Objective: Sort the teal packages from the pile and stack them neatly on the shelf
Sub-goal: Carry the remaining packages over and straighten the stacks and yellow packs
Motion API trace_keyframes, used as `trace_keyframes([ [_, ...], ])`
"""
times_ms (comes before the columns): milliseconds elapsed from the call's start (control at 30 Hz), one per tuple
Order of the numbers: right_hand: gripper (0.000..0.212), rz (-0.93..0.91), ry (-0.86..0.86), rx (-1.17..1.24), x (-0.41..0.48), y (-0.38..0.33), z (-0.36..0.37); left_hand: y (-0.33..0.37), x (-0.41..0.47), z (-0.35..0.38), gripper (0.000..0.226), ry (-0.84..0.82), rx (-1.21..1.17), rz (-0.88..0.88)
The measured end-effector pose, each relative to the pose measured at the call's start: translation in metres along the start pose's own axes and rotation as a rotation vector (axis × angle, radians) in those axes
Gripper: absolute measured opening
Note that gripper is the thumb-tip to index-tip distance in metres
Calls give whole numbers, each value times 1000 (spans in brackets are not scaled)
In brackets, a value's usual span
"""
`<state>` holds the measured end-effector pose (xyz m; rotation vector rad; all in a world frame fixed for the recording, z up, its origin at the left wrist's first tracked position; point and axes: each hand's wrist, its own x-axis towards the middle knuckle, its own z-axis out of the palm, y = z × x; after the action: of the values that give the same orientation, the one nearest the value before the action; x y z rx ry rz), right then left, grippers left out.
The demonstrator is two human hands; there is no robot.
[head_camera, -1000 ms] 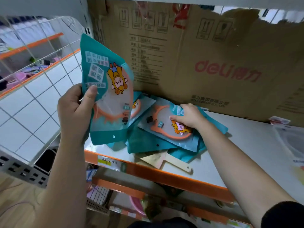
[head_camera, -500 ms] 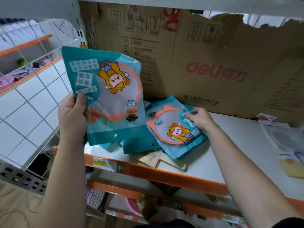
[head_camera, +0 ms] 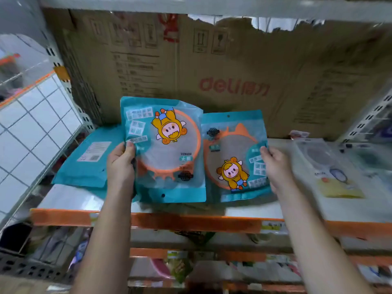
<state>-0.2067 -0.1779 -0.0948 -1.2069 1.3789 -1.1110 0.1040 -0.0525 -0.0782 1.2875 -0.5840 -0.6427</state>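
A flat teal plastic package (head_camera: 89, 160) is lying face-down at the left of the orange-edged white shelf (head_camera: 70, 200). The left hand (head_camera: 121, 164) is pinching the left edge of a glossy teal pouch (head_camera: 167, 149), its orange ring and yellow cartoon figure upside down. This pouch is overlapping a matching second pouch (head_camera: 233, 158), which the right hand (head_camera: 275, 164) is gripping by its right edge. Behind, a brown cardboard box (head_camera: 233, 60) is showing red "deli" lettering.

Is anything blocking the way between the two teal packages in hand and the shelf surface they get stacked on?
Nothing visible does. The left hand holds an inverted-cartoon teal plastic package, the right hand an upright-cartoon teal plastic package, both over the white orange-edged shelf. A face-down teal package lies aside, left.
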Motion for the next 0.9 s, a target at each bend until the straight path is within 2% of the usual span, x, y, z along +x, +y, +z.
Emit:
trace_keyframes([
  [200, 24, -150, 197, -95, -18, 15, -80, -23, -39, 61, 18, -168, -42, -97],
  [500, 27, -86, 384, -159, -50, 48, -274, -46, -147, 216, 23, -282, -120, -257],
  [733, 40, -100, 494, -266, -75, 70, -431, -67, -255, 340, 18, -410, -48, -312],
  [900, 31, -29, 558, -169, -85, 80, -516, -77, -317, 415, 17, -483, -55, -355],
])
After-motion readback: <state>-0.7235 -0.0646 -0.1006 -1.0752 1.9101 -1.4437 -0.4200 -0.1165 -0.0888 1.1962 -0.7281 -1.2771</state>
